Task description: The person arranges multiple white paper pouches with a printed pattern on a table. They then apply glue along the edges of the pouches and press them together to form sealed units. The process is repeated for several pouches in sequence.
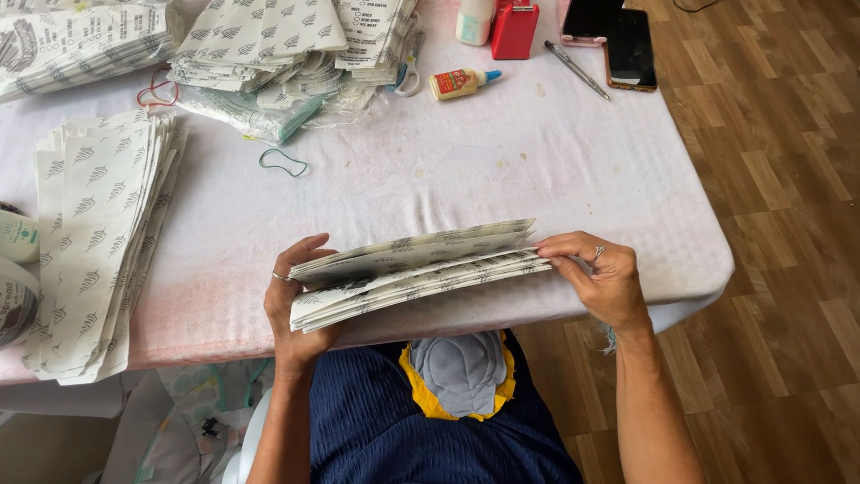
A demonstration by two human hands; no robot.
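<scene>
Both hands closed on a small bundle of flat white paper bags printed with a dark leaf pattern [417,269], held just above the near edge of the white-covered table [502,170], in front of the dark blue lap. Left hand [300,300] clamped round the left end of the bundle, thumb on top, fingers curled underneath. Right hand [602,278] pinching the right end, fingertips pressed against the bag edges, a ring showing on one finger.

Long axis of the bundle running left to right, roughly along the near table edge, the right end tipped slightly farther and higher than the left. Broad faces turned mostly up, tilted a little toward the camera; the layered edges fanned open toward the near side and the right, so not yet squared into a tight block.

As for progress, seemingly partway through: a tall, fanned stack of the same printed paper bags [98,233] already lying at the left of the table, more heaps of them at the far left [260,45], some in clear plastic wrap. A teal rubber band [283,162] lying loose between the far heaps and the held bundle, unused. A small glue bottle with a blue tip [461,83], a pen [576,69] and two dark phones [614,36] at the far right, untouched.
</scene>
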